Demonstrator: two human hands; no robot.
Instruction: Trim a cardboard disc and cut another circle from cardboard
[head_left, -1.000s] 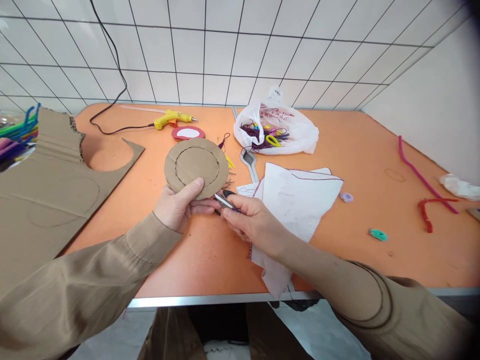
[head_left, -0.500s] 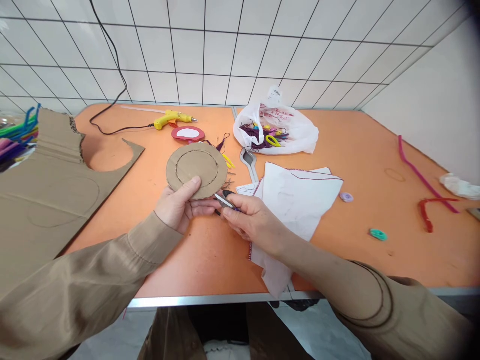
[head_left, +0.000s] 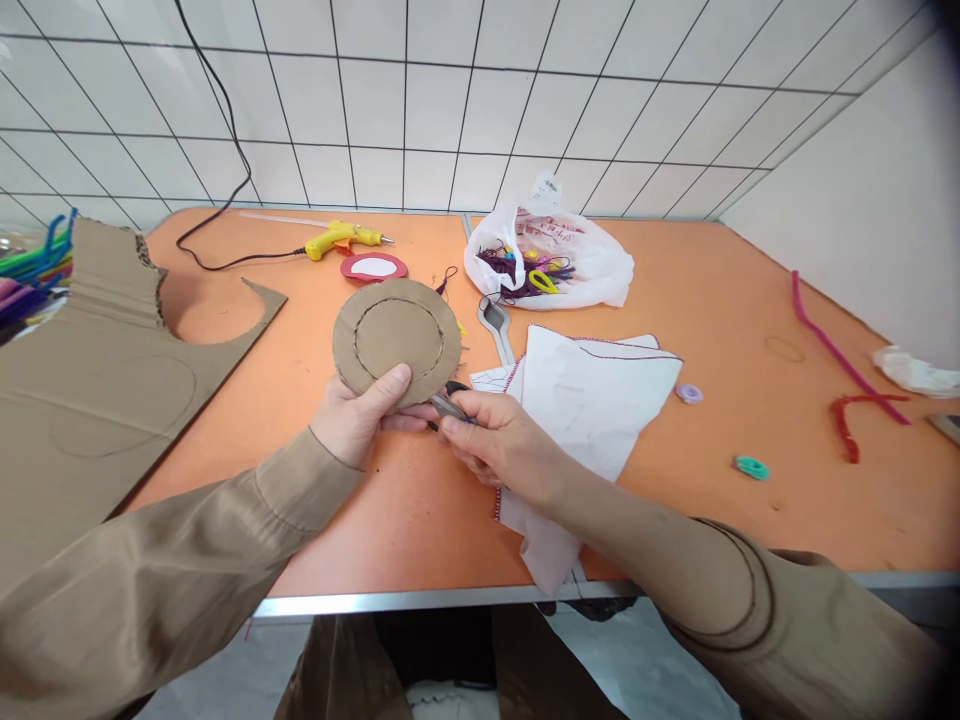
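Observation:
My left hand (head_left: 360,415) grips a round cardboard disc (head_left: 397,340) by its lower edge, thumb on top and fingers underneath. An inner circle is scored into the disc's face. My right hand (head_left: 502,440) is closed around what look like scissors (head_left: 448,405), with a grey metal blade and dark parts showing between the fingers. Their tip is at the disc's lower right rim; whether it touches is hard to make out. Behind the disc lies a red oval piece with a white centre (head_left: 373,267). A white cloth with stitched edges (head_left: 592,400) lies beneath my right forearm.
A yellow glue gun (head_left: 345,238) with a black cord lies at the back. A white plastic bag (head_left: 592,260) holds threads. On the left is a large cut cardboard sheet (head_left: 120,400). Pipe cleaners (head_left: 847,345) and a green coil (head_left: 751,468) lie right.
The disc has shifted slightly right and toward the scissors, and my left thumb has moved with it. The scissors' blade now sits closer under the rim, with less of it showing.

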